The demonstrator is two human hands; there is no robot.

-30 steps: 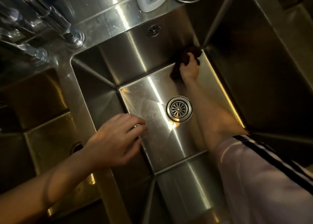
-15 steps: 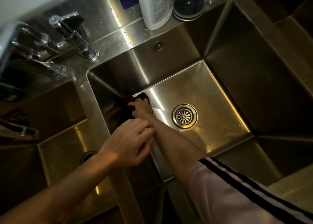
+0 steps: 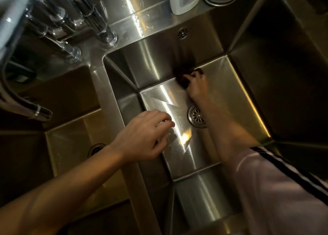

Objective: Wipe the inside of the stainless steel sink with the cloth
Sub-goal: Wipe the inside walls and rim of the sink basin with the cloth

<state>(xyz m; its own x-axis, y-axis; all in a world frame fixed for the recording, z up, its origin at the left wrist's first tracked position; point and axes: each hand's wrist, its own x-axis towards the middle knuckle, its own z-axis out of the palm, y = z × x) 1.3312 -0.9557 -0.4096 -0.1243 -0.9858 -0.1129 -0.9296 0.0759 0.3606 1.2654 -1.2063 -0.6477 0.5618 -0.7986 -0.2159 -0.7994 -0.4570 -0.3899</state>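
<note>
The right hand (image 3: 196, 85) is curled around a dark, crumpled cloth (image 3: 183, 78), pressing it where the brushed stainless steel sink (image 3: 239, 96) floor meets the back wall. Just nearer the person than that grip sits the round, slotted metal drain (image 3: 196, 116), half hidden by the forearm. The left hand (image 3: 142, 137) rests loosely curled on the smooth steel divider (image 3: 113, 100), holding nothing.

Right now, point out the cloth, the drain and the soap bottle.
cloth (image 3: 183, 79), head view, on the dark fold left of the right hand's fingers.
drain (image 3: 196, 115), head view, on the visible strainer grid.
soap bottle (image 3: 184, 0), head view, on its white lower body.
</note>
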